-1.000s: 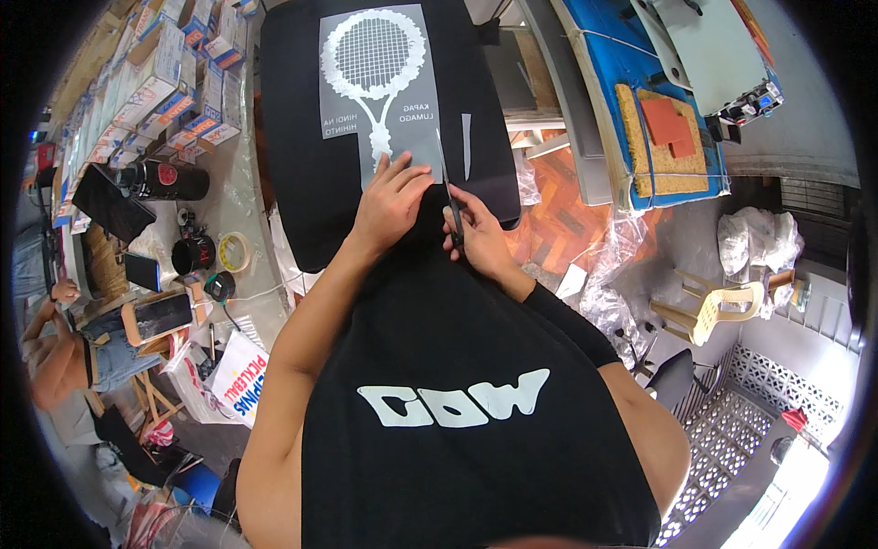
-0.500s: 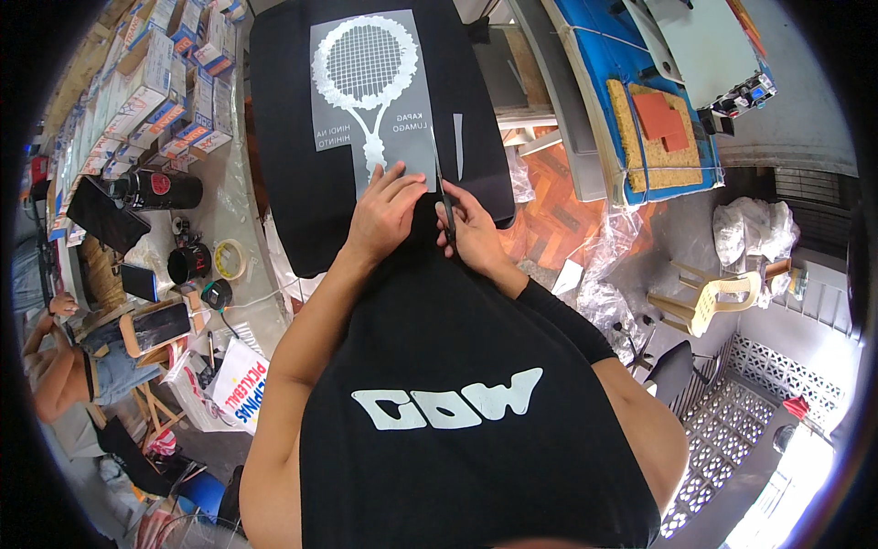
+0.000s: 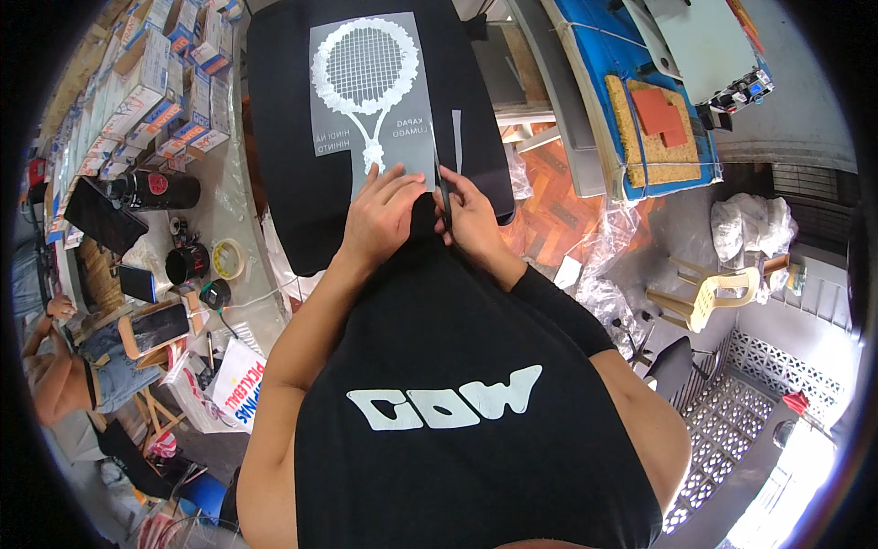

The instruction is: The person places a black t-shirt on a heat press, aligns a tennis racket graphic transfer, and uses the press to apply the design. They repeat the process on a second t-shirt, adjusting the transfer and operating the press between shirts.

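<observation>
A grey transfer sheet (image 3: 390, 133) with a white racket design and small lettering lies on a black padded surface (image 3: 283, 197). My left hand (image 3: 382, 215) grips its lower part, fingers bunched over it. My right hand (image 3: 471, 220) is closed on dark-handled scissors (image 3: 445, 201), whose blades are at the sheet's right edge, partly hidden. A narrow cut strip (image 3: 457, 137) lies separately to the right of the sheet. A black shirt with a white print (image 3: 439, 397) covers my torso, below my hands.
At left, a cluttered table (image 3: 242, 165) holds stacked boxes (image 3: 165, 91), bottles, tape (image 3: 227, 259) and phones; another person (image 3: 69, 366) is beside it. At right are blue-covered equipment (image 3: 631, 178) with a yellow pad, crumpled plastic and a cream plastic chair (image 3: 704, 293).
My right hand has shifted slightly upward along the sheet's right edge with the scissors. My left hand stays on the sheet. The view has shifted slightly.
</observation>
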### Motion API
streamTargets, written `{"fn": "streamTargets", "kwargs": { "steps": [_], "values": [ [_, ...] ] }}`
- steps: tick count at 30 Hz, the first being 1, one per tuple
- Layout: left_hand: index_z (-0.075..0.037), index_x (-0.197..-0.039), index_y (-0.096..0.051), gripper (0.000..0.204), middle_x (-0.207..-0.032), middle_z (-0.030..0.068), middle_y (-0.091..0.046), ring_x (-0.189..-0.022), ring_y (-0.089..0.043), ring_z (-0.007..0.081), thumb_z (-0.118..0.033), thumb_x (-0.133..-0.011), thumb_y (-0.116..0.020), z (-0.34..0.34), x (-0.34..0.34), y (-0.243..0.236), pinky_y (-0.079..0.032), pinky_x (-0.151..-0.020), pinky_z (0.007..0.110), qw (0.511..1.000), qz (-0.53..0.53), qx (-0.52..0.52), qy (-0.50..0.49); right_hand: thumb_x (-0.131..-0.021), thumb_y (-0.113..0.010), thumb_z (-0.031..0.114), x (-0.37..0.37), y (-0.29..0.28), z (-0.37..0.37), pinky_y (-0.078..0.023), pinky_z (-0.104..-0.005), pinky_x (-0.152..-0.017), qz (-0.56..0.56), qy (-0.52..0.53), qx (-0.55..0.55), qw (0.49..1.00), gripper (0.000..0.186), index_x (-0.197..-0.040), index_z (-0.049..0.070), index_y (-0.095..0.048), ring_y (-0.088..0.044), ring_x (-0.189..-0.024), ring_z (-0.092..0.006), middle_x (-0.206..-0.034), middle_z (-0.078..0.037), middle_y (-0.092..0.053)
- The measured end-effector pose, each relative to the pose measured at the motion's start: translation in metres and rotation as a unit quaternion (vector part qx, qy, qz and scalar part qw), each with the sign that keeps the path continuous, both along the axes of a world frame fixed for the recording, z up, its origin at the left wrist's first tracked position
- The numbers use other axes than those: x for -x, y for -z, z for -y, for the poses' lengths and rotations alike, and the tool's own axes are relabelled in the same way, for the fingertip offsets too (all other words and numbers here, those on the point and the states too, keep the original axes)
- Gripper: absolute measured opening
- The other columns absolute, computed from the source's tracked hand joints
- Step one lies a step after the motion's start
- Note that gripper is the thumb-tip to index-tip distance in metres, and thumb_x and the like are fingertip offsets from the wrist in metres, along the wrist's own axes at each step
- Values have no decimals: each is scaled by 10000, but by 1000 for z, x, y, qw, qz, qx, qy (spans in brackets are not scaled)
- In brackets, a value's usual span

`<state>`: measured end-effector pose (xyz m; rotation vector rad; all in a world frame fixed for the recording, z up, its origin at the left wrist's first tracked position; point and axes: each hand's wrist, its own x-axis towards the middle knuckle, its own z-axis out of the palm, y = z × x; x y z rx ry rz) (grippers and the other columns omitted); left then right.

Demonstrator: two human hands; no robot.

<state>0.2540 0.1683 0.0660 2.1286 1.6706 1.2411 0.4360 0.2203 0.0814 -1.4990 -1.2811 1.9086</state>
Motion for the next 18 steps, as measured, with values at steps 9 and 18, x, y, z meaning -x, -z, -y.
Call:
{"fn": "streamTargets", "kwargs": {
  "steps": [9,18],
  "values": [
    [-36,-1044,-710,195,-1151,90,-748,-1131,-703,371,14,-862,-660,7,-1,-28,-509,-1033,608,1000,3,-20,-6,-1053,-588,175,11,-4,-16,-450,-260,-432,1,8,-26,1000,515,-1541,68,-460,-598,-568,-113,-793,-27,-603],
    [-38,-1021,-711,217,-1143,80,-747,-1132,-708,350,43,-828,-655,20,-5,-51,-516,-1034,600,1000,-1,-29,-8,-1055,-531,132,25,-7,-44,-441,-255,-436,31,6,-58,998,484,-1525,33,-477,-577,-565,-102,-782,-39,-617]
  ]
}}
